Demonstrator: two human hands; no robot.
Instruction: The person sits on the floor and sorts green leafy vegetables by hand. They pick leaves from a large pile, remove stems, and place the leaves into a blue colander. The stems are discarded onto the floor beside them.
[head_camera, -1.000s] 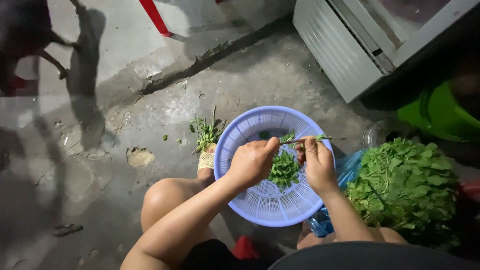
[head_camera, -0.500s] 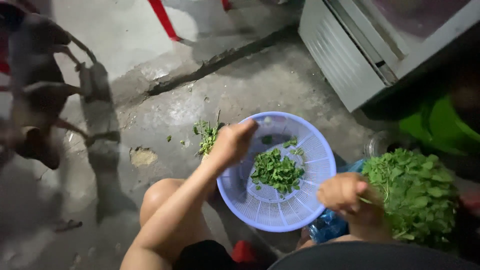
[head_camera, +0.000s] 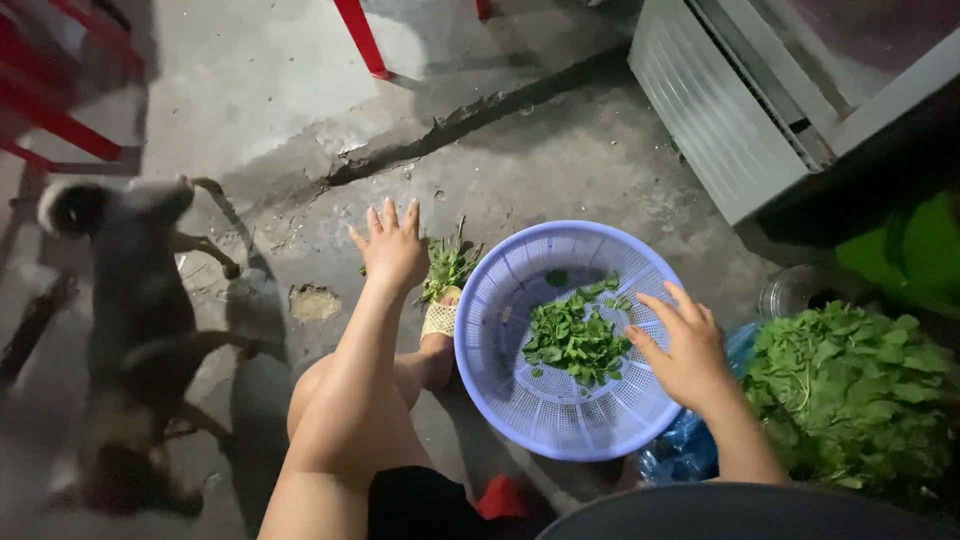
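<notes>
The left hand (head_camera: 393, 245) is hovering over the concrete floor (head_camera: 560, 150) with its fingers spread wide and nothing in it, just beside a small heap of green stems (head_camera: 447, 268) that is lying on the floor against the left rim of the basket. The right hand (head_camera: 680, 350) is reaching in over the right rim of the lilac plastic colander basket (head_camera: 560, 420), fingers loosely parted and empty, its fingertips close to the picked green leaves (head_camera: 572, 338) that are sitting in the middle of the basket. The basket is resting on the floor in front of the person's bent left knee (head_camera: 320, 390), and a foot in a pale woven sandal (head_camera: 437, 322) is showing just beside its left edge. A large bunch of leafy greens (head_camera: 850, 390) is lying to the right of the basket, partly over a blue plastic bag (head_camera: 690, 450). A blurred dog (head_camera: 135, 320) is standing at the far left, well apart from the basket, near red metal legs (head_camera: 360, 38). A grey ribbed metal cabinet (head_camera: 720, 110) is standing at the upper right
</notes>
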